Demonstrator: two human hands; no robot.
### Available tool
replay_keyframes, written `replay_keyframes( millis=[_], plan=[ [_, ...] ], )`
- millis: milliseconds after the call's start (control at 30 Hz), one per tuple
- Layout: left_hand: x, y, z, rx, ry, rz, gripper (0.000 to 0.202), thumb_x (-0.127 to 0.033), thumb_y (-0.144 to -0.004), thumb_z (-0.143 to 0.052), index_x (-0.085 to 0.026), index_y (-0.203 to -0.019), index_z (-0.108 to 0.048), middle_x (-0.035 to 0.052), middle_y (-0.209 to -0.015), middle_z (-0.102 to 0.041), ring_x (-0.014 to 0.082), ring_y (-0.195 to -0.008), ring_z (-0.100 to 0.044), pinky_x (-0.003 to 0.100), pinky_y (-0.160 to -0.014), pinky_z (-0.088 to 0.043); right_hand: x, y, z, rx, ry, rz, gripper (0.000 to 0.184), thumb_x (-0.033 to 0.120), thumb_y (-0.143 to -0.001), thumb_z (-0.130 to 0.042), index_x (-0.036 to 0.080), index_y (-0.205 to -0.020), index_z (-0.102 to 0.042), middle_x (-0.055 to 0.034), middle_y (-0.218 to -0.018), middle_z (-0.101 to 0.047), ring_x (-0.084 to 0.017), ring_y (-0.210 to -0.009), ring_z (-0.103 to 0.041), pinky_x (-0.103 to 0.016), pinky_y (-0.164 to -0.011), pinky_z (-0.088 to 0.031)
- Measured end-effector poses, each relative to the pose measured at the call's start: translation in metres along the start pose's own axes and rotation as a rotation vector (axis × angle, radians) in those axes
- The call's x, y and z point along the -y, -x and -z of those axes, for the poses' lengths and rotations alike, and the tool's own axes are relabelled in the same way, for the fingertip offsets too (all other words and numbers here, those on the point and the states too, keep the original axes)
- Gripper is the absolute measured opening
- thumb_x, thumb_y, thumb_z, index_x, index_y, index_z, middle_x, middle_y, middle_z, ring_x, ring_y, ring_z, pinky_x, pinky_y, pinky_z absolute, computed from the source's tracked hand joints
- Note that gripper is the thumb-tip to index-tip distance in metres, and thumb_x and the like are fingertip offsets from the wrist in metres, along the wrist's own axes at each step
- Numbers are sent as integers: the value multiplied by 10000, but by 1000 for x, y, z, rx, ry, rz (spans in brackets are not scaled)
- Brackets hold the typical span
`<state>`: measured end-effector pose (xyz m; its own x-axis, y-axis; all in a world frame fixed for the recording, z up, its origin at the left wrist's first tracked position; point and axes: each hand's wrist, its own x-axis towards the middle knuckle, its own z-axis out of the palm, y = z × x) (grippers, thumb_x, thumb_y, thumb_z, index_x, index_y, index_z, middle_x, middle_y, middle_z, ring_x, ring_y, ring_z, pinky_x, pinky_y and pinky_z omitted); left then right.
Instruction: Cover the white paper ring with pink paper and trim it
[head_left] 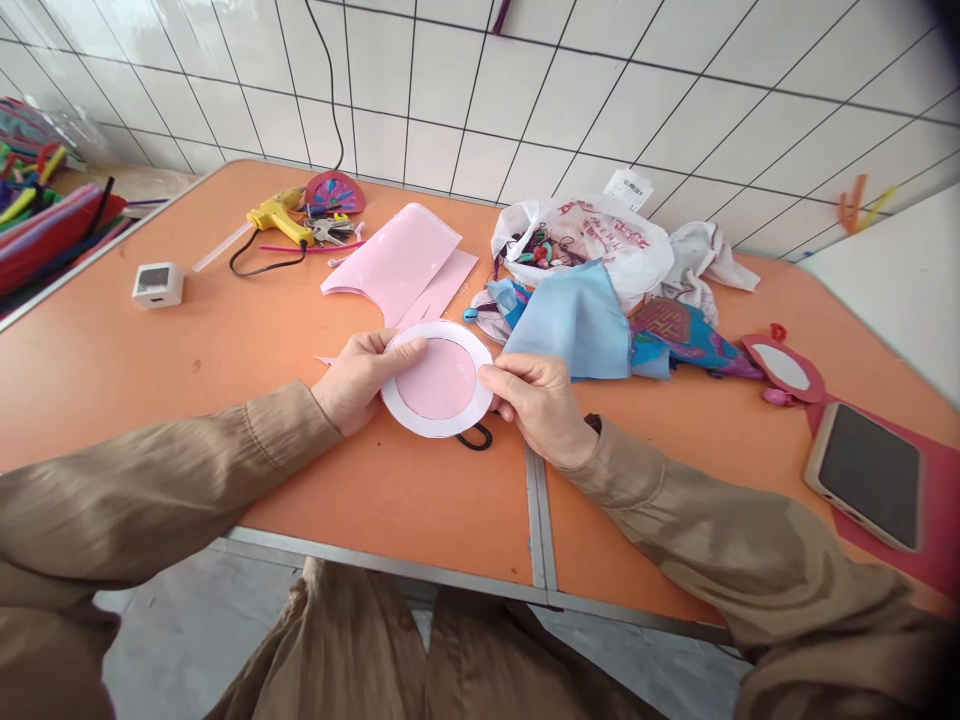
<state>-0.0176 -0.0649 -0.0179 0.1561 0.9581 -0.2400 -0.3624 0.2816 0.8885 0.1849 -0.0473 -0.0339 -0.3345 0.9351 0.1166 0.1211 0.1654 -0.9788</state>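
Rumpled brown sleeves (180, 470) come in from both sides, woven cloth with soft folds, over an orange worktop (375, 510) that looks smooth and hard, with a metal seam running through its near edge. At the near right a flat, dark-screened phone (874, 475) lies on a red sheet (937, 555).

Near the middle, held just above the worktop, is a round disc (437, 385): a white ring around a pink centre, thin at the rim. The left hand (358, 380) pinches its left side, thumb on the face; the right hand (544, 405) is nearly closed, thumb and forefinger gripping the right edge. It looks light and papery, stiff enough to stay flat yet likely to crease if squeezed; the outer white ring seems the safest hold, with light pressure. A black loop (489, 436) shows beneath it.

Beyond the disc lie smooth pink sheets (405, 255), one with a curved cut-out. To their right, limp blue cloth (574, 325) drapes before a thin, crinkled plastic bag (622, 240). Far left sits a hard yellow glue gun (277, 220), then glossy wall tiles (510, 110).
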Motion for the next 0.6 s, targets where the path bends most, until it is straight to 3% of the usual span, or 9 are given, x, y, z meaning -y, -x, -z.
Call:
replay_keyframes(
  millis=[367,500,600],
  plan=[
    [3,-2,1,-13,-30,-34,390,-446,-662,-831,-101,-816,-736,75,-733,-732,181,-643,-656,271,-588,-501,2,-3,-1,-7,-64,-31,395,256,-795,-616,177,-444,-455,48,-409,-429,-59,-396,-381,-233,-406,-254],
    [0,1,0,70,-44,-73,492,-523,-687,-796,-95,-924,-738,133,-918,-763,275,-866,-709,312,-691,-552,7,-7,-1,-54,-174,-97,354,265,-752,-634,174,-443,-488,48,-408,-442,-52,-374,-353,-228,-389,-240],
    [-3,4,-1,156,-65,-1,504,-464,-670,-831,-101,-1004,-725,137,-947,-766,280,-878,-723,304,-661,-587,12,-9,0,-135,-196,-94,330,258,-721,-650,173,-438,-503,44,-404,-452,-51,-364,-353,-226,-374,-227]
  ],
)
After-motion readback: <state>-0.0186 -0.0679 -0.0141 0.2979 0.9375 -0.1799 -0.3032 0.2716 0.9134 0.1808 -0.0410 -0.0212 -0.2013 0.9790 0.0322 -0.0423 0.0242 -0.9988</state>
